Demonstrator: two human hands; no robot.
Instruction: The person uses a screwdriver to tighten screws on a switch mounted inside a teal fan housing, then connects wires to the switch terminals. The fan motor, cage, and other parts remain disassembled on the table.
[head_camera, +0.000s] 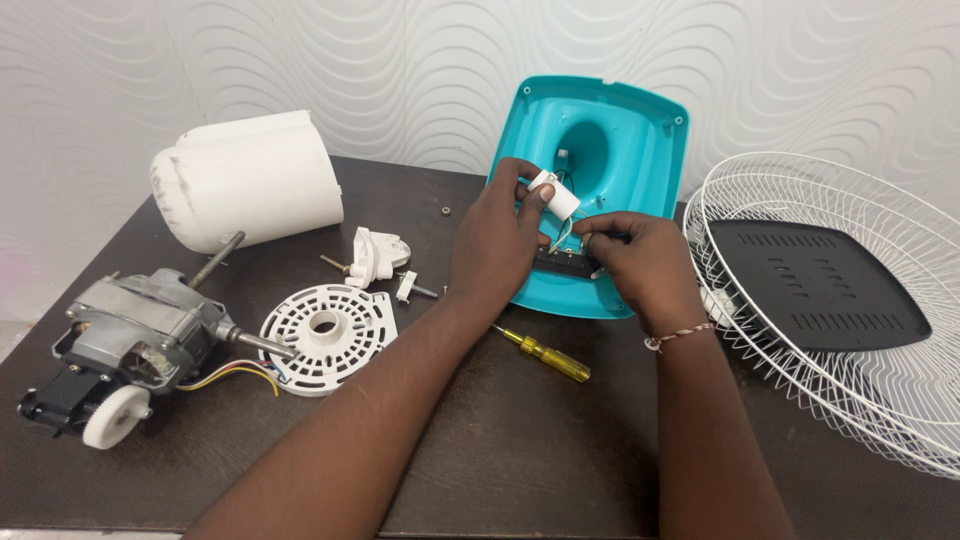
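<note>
Nearest the camera, two bare forearms reached up across the dark tabletop (520, 450); from there the scene ran left to right. At the far left lay a grey fan motor (140, 335) with a white knob at its near end, a shaft pointing right and coloured wires trailing beside it; behind it a white motor cover (250, 180) rested on its side near the wall. Just right of the motor sat a round white slotted plate (328, 338), and beyond it a small white bracket (375, 255) with a few loose screws close by. The left hand (495, 245) was closed, pinching a small white cylindrical part (555, 193) between thumb and fingertips, with thin wires running down from it; that part sat just above the open underside of the teal base shell (630, 130), which stood tilted against the wall. A yellow-handled screwdriver (548, 357) lay on the tabletop below the shell, between the two forearms. The right hand (640, 260), a thread bracelet at its wrist, was curled with its fingertips pressed to a dark strip inside the shell's lower edge; whether it gripped anything could not be told. At the far right lay a white wire fan guard (880, 390) holding a black vented plate (820, 285).
</note>
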